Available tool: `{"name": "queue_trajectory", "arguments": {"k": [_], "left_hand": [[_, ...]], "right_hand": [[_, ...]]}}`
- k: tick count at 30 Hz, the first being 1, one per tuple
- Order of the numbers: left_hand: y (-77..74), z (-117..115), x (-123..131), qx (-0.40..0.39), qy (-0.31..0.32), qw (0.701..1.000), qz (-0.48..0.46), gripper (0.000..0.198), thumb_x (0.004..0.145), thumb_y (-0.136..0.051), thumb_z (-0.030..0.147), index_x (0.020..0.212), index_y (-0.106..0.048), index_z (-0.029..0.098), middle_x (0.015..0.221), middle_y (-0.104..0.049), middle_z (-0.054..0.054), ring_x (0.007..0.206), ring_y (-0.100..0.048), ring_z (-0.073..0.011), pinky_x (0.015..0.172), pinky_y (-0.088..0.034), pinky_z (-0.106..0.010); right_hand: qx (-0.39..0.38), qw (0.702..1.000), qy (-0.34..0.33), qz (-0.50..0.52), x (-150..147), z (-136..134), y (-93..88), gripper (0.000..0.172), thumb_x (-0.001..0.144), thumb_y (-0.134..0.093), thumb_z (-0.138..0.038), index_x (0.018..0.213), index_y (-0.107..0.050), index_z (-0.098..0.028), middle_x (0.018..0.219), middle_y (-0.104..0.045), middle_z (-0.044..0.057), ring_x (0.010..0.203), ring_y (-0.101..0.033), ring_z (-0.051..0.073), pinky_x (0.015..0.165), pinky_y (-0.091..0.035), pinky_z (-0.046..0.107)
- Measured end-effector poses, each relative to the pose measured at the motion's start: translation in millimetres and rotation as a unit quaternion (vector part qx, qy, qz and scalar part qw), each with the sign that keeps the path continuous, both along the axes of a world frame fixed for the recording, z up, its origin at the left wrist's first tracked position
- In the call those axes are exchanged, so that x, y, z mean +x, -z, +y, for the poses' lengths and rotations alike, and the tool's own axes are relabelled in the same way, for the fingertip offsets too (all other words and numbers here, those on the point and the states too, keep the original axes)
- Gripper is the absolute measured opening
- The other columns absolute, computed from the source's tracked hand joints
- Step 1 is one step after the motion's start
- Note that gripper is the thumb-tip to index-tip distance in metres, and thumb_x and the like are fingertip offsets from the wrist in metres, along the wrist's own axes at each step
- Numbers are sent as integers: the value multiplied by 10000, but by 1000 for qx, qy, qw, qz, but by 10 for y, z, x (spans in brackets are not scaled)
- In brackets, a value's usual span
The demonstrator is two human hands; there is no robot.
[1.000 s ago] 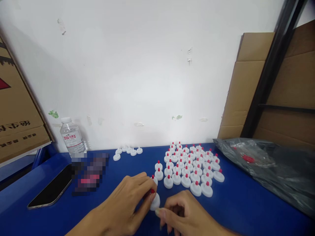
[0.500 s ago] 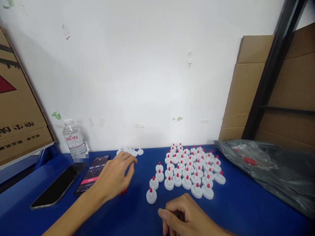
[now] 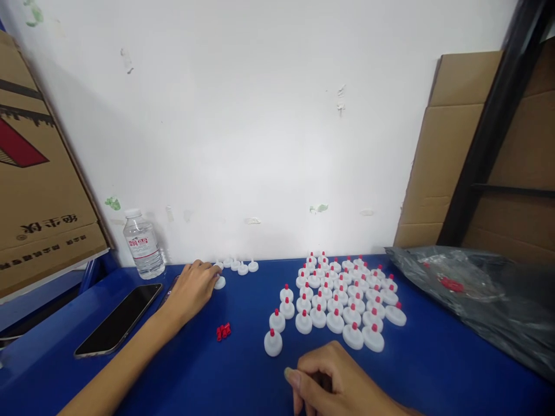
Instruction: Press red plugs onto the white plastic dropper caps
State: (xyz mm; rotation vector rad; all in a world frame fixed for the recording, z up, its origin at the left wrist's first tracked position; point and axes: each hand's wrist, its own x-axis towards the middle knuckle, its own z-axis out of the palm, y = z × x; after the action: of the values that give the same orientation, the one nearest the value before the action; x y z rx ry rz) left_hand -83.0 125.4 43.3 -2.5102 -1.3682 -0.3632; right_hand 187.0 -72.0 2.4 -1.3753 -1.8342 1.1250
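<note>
"Grip of the left hand [image 3: 191, 290]: where is it?"

"Left of centre, fingertips at a bare white cap [image 3: 220, 282]. The thumb is hidden, so I can't tell whether it's clamped on. The right hand [image 3: 332, 378], bottom centre, is curled inward with its thumb alongside; whether it encloses anything I can't tell."

"Which way does that cap point?"

"Its wide round base is down on the counter [image 3: 247, 375]; the fingers hide its top. Just beyond, near the wall [image 3: 243, 121], more bare caps [image 3: 253, 266] stand with thin spouts pointing up."

"And the finished-looking ones?"

"Those red-tipped caps [image 3: 336, 322] fill the area right of centre, base down, long axis roughly upright, red end up. A short string of them trails toward the lower middle."

"What about the surface and room?"

"The counter is blue and smooth, and runs up to a white wall with peeled patches. A cardboard box [image 3: 43, 190] fills the left edge; a cardboard sheet [image 3: 446, 150] and a dark post [image 3: 474, 156] stand upper right."

"Anything in the way?"

"Loose red tips [image 3: 224, 331] lie clumped between the hands. The left forearm crosses a mostly covered dark object. Left of it are a phone [image 3: 119, 320] and a water bottle [image 3: 145, 251]; a grey plastic bag [image 3: 515, 318] spreads at right."
</note>
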Motion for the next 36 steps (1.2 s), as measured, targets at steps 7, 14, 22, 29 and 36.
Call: {"name": "queue_trajectory", "arguments": {"k": [7, 14, 22, 29, 36], "left_hand": [[-226, -360, 207, -1, 27, 995, -100, 281, 1057, -388, 321, 1031, -644, 208, 993, -712, -78, 937, -646, -253, 816, -477, -348], [-221, -990, 516, 5, 350, 914, -205, 108, 1044, -468, 182, 988, -557, 206, 878, -627, -26, 808, -552, -183, 750, -438, -313], [-66, -1253, 716, 44, 450, 886, -102, 162, 1015, -418, 93, 984, -560, 166, 788, -631, -43, 724, -523, -192, 725, -406, -353], [-248, -789, 428, 35, 245, 969, -5, 276, 1065, -380, 194, 983, -642, 174, 843, -664, -61, 789, -580, -229, 723, -420, -352], [-257, -671, 276, -115, 110, 985, 63, 184, 935, -529, 203, 830, -680, 195, 911, -675, -91, 941, -619, -287, 771, -473, -374]], "right_hand": [[-12, 998, 13, 58, -10, -4, -23, 430, 998, -522, -517, 876, -718, -154, 590, -606, -2, 468, -531, 91, 456, -398, 167], [-30, 988, 4, 151, 15, -23, -33, 539, 960, -604, -578, 1369, -480, -249, 821, -679, -7, 509, -571, 76, 481, -413, 161], [45, 991, -9, 124, 16, 5, 87, 361, 993, -595, -516, 1217, -595, -232, 743, -587, -39, 491, -578, 89, 458, -409, 172], [35, 993, 24, 110, 24, 8, 89, 367, 1024, -512, -560, 1181, -580, -234, 840, -658, -6, 483, -593, 75, 443, -393, 152], [35, 995, 25, 87, 22, -18, 52, 349, 1006, -546, -537, 1145, -612, -224, 813, -656, -2, 489, -598, 82, 476, -424, 162]]}}
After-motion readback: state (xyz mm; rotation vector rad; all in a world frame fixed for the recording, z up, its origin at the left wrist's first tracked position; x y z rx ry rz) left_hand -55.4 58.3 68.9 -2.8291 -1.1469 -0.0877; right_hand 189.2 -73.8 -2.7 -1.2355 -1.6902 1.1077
